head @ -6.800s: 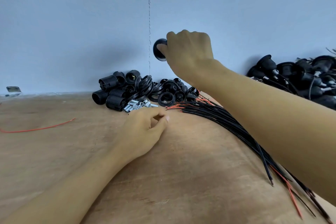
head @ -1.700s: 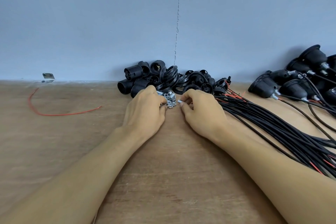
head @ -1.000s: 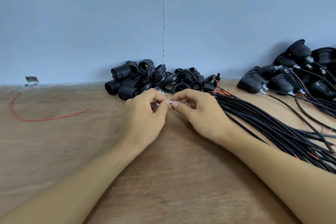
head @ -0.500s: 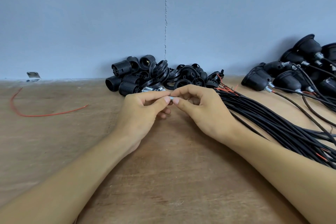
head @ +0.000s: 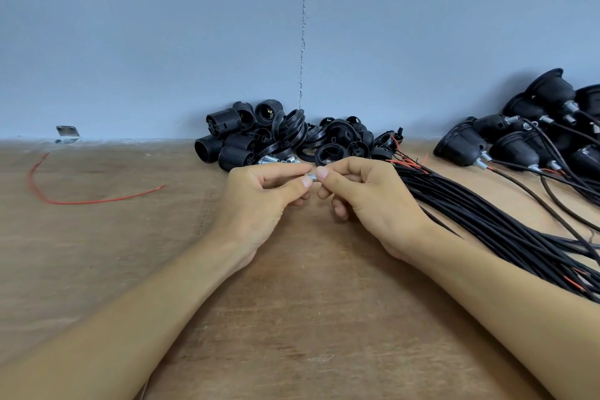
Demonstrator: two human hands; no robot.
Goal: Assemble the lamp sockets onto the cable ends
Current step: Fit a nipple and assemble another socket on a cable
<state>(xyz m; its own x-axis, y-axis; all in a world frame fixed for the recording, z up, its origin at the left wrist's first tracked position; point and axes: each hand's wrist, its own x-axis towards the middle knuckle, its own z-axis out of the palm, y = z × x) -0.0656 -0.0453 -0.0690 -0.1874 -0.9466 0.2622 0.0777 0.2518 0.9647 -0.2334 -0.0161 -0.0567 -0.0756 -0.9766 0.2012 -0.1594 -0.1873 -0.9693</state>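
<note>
Above the wooden table (head: 292, 318), my left hand (head: 259, 201) and my right hand (head: 367, 201) meet fingertip to fingertip and pinch a small silver metal fitting (head: 312, 177) between them. Just behind lies a heap of black socket parts (head: 279, 140), threaded barrels and rings, with a few loose silver fittings (head: 276, 160) at its front. A bundle of black cables (head: 487, 224) with red wire tips runs from beside my right hand toward the lower right.
Finished black sockets on cables (head: 526, 140) are piled at the back right against the blue wall. A loose red wire (head: 81, 201) curves on the table at left. A small metal bracket (head: 67, 132) sits at the wall's foot.
Both hands have lifted slightly back from the parts heap with the silver fitting pinched between them. Earlier the right hand held a black part up near the wall.
</note>
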